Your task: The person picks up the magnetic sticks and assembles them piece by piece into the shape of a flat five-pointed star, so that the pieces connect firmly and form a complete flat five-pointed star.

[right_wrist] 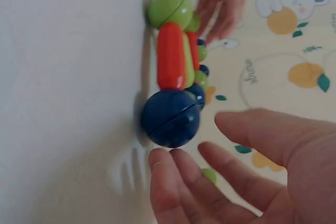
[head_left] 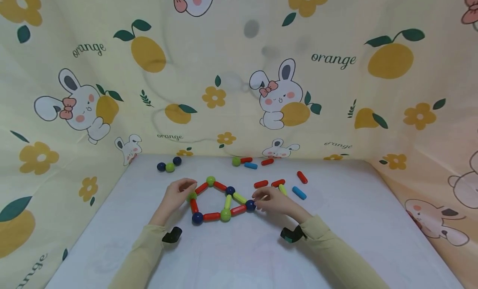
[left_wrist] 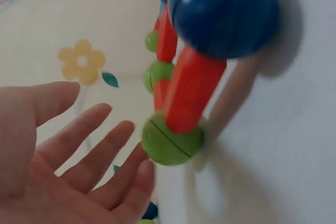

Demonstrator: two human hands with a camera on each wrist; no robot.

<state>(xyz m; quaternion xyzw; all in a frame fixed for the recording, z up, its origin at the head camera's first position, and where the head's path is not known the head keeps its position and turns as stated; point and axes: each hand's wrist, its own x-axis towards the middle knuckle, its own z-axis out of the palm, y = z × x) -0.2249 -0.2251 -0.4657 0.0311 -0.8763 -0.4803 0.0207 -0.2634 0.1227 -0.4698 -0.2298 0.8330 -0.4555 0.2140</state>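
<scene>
A flat frame of toy rods and balls lies on the white table, a five-sided ring with a triangle joined at its right. Red rods (head_left: 211,216) and yellow-green rods (head_left: 228,202) link green balls (head_left: 225,214) and dark blue balls (head_left: 197,218). My left hand (head_left: 177,197) is beside the left green ball (left_wrist: 172,139), its fingers spread and loosely bent, holding nothing. At the triangle's tip, my right hand (head_left: 275,201) has relaxed fingers right by the dark blue ball (right_wrist: 171,118), with nothing gripped and the thumb apart from it.
Two dark blue balls and a green ball (head_left: 170,167) sit at the back left. Loose red rods (head_left: 302,177), blue rods (head_left: 299,193) and a yellow-green rod (head_left: 283,190) lie behind and right of the frame. A printed cloth (head_left: 231,127) hangs around the table (head_left: 224,256).
</scene>
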